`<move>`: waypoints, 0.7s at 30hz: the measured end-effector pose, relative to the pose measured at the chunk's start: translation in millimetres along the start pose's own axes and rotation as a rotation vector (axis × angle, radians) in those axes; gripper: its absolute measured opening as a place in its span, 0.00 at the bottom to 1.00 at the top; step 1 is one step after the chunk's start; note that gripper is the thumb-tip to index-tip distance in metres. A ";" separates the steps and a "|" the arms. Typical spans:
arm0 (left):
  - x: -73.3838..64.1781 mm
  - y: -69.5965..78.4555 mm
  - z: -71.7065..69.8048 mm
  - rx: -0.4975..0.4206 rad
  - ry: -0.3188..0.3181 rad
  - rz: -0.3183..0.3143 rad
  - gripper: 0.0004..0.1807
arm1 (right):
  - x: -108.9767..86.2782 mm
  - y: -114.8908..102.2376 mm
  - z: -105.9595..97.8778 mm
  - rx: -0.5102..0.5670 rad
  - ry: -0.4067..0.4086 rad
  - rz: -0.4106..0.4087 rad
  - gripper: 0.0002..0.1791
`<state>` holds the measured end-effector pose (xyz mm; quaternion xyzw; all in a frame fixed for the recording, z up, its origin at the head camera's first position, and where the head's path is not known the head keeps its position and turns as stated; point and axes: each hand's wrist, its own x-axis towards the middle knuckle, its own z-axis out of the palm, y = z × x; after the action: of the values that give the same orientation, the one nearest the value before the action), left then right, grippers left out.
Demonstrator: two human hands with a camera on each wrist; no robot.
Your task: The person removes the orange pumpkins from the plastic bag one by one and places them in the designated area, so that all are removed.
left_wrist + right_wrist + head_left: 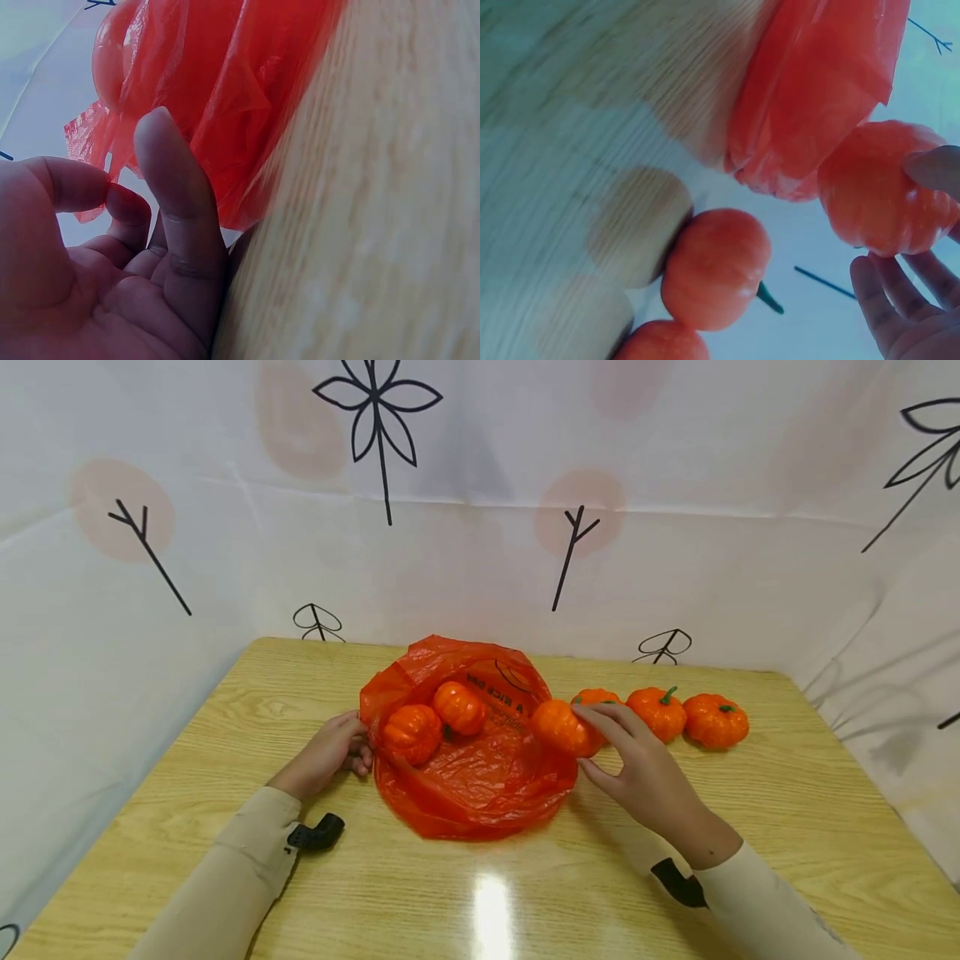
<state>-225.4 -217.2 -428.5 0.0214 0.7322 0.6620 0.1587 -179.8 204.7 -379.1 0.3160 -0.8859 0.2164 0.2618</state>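
Observation:
A red plastic bag (480, 785) lies spread open on the table, with two small orange pumpkins (413, 734) inside its left part. My left hand (330, 755) is at the bag's left edge; in the left wrist view its thumb and a fingertip pinch the thin plastic (112, 169). My right hand (651, 777) grips another small pumpkin (562, 727) between thumb and fingers, over the bag's right rim. In the right wrist view this held pumpkin (885, 187) is up beside the bag's side, clear of the tabletop.
Three more pumpkins (716, 721) stand in a row on the wooden table (420, 893), right of the bag and behind my right hand. A white cloth (465, 568) with plant drawings hangs behind the table and at both sides.

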 end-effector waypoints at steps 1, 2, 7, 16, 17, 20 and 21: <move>0.0 0.1 0.1 0.000 0.000 -0.001 0.08 | -1.4 1.1 -0.4 -0.006 0.002 -0.006 0.41; 0.1 0.2 0.1 -0.001 -0.001 -0.003 0.08 | -2.7 2.3 -0.9 -0.008 0.001 -0.009 0.41; 0.5 0.4 0.8 -0.001 -0.005 -0.007 0.08 | -9.7 9.2 -4.0 -0.015 -0.008 -0.017 0.42; 2.2 0.6 -0.1 0.004 -0.008 -0.003 0.08 | -18.1 18.9 -13.0 -0.066 -0.028 -0.010 0.42; 2.2 0.3 -0.3 0.003 -0.006 -0.005 0.08 | -18.4 19.5 -14.1 -0.071 -0.033 -0.016 0.42; 1.7 -0.7 -1.1 0.001 0.004 -0.014 0.08 | -19.6 21.5 -16.9 -0.092 -0.051 -0.033 0.43; 1.3 -0.9 -1.4 0.001 0.007 -0.015 0.08 | -19.7 22.5 -17.4 -0.093 -0.056 -0.044 0.43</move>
<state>-226.9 -218.4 -429.6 0.0134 0.7332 0.6605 0.1611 -176.1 238.9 -382.4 0.3288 -0.8947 0.1604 0.2562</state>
